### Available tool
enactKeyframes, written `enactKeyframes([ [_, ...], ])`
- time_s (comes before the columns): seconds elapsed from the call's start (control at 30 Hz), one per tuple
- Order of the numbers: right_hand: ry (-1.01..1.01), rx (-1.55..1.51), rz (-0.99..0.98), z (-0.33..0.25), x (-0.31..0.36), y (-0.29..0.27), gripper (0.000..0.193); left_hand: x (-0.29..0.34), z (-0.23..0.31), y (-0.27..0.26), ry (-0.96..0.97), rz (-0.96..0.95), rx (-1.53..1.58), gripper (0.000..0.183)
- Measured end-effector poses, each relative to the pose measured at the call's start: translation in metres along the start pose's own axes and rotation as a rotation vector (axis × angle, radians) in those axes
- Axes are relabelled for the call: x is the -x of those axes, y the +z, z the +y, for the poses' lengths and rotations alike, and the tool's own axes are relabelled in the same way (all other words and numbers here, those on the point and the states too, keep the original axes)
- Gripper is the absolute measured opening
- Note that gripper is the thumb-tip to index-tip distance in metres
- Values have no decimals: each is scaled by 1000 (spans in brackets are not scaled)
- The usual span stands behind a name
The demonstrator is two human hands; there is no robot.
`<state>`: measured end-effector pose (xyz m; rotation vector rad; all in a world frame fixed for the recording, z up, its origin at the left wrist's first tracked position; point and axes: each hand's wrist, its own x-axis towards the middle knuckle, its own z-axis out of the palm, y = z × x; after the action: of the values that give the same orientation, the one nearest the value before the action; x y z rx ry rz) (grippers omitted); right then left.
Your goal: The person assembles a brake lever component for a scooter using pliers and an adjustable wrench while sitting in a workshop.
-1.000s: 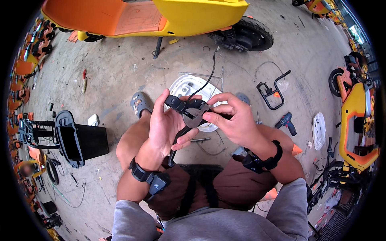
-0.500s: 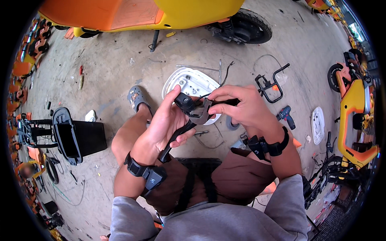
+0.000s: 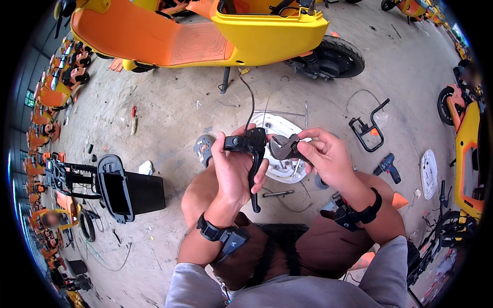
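My left hand (image 3: 232,177) is closed around a black brake lever (image 3: 255,164). The lever's blade hangs down past my fingers, and a thin black cable (image 3: 250,100) rises from its housing. To the right, my right hand (image 3: 328,160) grips an adjustable wrench (image 3: 281,149) by its handle, which the fingers mostly hide. The wrench's grey jaws point left at the lever, with a small gap between the two. Beneath both hands lies a white plastic shell (image 3: 290,124) with small metal parts in it.
A yellow and orange scooter (image 3: 267,41) stands ahead on its kickstand. A black bin-like box (image 3: 141,187) lies at left. On the right are a black metal frame (image 3: 370,128), a cordless drill (image 3: 389,167) and another white shell (image 3: 428,174). A metal T-bar (image 3: 306,114) lies beyond the near shell.
The wrench has come off the lever and moved right. My left hand has turned the lever so its blade hangs more steeply. The head view has shifted left and up.
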<state>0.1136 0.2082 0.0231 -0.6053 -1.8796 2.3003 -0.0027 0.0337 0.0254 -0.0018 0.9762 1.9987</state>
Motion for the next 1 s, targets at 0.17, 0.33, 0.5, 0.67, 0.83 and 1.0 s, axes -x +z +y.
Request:
enactKeyframes([
  [0.17, 9, -103, -99, 7, 2, 18, 30, -4, -7, 14, 189, 19, 21, 72],
  [0.33, -11, -172, -110, -2, 5, 22, 31, -10, -10, 17, 235, -39, 90, 72],
  [0.5, -67, -51, -129, -13, 10, 14, 45, -13, -14, 16, 297, -16, 37, 69],
  [0.67, -436, 368, -66, -18, 14, 5, 41, -10, -5, 6, 311, -251, -98, 77],
  [0.83, -745, 705, 11, -16, 23, 0, 46, -7, -8, -3, 534, -308, -373, 82],
  [1.0, -645, 712, -81, -20, 28, -6, 51, 4, -4, -12, 543, -381, -484, 80],
])
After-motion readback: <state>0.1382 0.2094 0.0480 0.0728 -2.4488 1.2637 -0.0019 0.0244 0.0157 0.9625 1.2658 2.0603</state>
